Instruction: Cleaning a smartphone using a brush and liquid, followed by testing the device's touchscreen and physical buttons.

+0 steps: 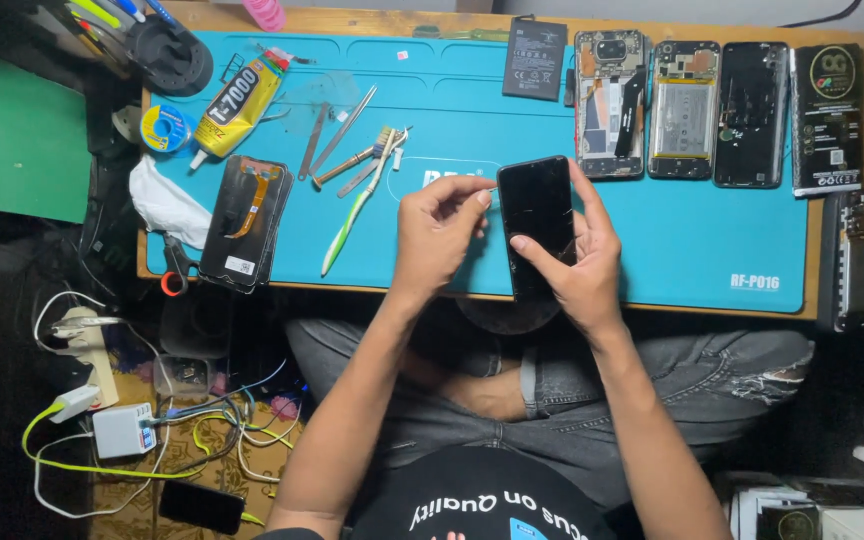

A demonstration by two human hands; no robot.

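My right hand [574,262] grips a black phone [535,205] with a dark, cracked screen, holding it upright over the front edge of the blue work mat [692,235]. Its thumb lies across the glass. My left hand [439,232] is pinched at the phone's left edge, fingers closed on something thin and pale that is too small to make out. Both hands hover just above the mat's near edge, in front of my lap.
Opened phones and back covers [680,108] line the mat's far right, with a battery [535,58]. A glue tube [239,103], solder spool [165,128], metal pry tools [337,135], a toothbrush [352,212] and a dismantled screen [247,220] lie left. Cables and chargers [122,425] crowd the floor.
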